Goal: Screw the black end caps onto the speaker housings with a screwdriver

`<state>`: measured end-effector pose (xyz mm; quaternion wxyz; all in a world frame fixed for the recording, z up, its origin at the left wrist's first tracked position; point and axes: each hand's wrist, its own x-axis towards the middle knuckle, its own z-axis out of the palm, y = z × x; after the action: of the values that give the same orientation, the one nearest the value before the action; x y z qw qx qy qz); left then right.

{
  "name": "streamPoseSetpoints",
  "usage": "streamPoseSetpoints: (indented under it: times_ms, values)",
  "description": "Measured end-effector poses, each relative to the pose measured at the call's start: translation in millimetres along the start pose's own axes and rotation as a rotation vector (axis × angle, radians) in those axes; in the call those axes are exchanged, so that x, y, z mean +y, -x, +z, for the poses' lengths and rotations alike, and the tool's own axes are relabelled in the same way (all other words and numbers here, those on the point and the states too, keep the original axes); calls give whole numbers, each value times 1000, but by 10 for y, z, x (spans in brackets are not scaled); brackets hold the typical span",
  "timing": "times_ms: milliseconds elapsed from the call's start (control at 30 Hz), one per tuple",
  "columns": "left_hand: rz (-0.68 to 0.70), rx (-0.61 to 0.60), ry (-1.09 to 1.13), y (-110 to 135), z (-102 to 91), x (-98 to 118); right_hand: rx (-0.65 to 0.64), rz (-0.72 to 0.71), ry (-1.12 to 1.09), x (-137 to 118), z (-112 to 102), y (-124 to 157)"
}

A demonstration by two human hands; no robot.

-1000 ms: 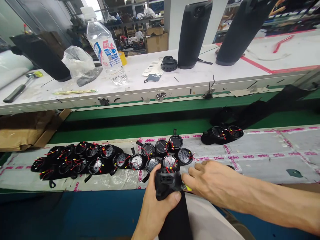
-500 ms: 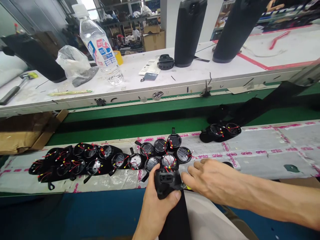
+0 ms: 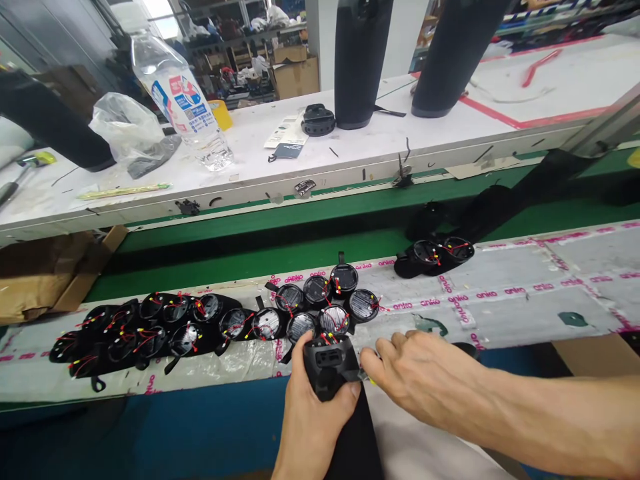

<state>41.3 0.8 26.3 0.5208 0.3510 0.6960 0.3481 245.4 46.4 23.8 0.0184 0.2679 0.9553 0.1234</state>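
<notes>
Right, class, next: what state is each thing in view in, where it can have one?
Left hand: fingers wrapped around the black device
Black device: held, red wires showing at its far end
Right hand: fingers curled around a mostly hidden item
Bottle: standing, capped
Plastic bag: crumpled
Clustered black cylinders: wires exposed
Two tall black cylinders: standing on end

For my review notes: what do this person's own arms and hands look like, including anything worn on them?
The left hand and right hand are bare, without gloves. No sleeve shows on the right forearm up to the picture's edge. I see no watch, bracelet, ring or marking.
</notes>
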Motion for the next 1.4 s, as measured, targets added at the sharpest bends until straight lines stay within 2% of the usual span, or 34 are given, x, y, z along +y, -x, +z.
streamPoseSetpoints:
  times_ms: [233,400,500,633,733,967,1400]
  values:
    - [28,63,-46,35,8,80,-35,27,-11,-89,11,-53]
    - [17,-3,93,-31,-74,-25,-2,-75,-181,81,-134,-184]
    - [5,-77,211,-87,-158,-83,41,-20,-239,212,-205,-210]
    - [25,-204,231,-126,-287,-59,45,-40,-181,339,-197,-215]
    - [10,-253,189,-122,-346,-4,55,-85,-108,378,-204,-243]
    - [18,-260,118,-93,-339,44,39,-170,-8,355,-264,-295]
    - [12,-269,134,-101,-333,54,96,-179,62,355,-273,-290]
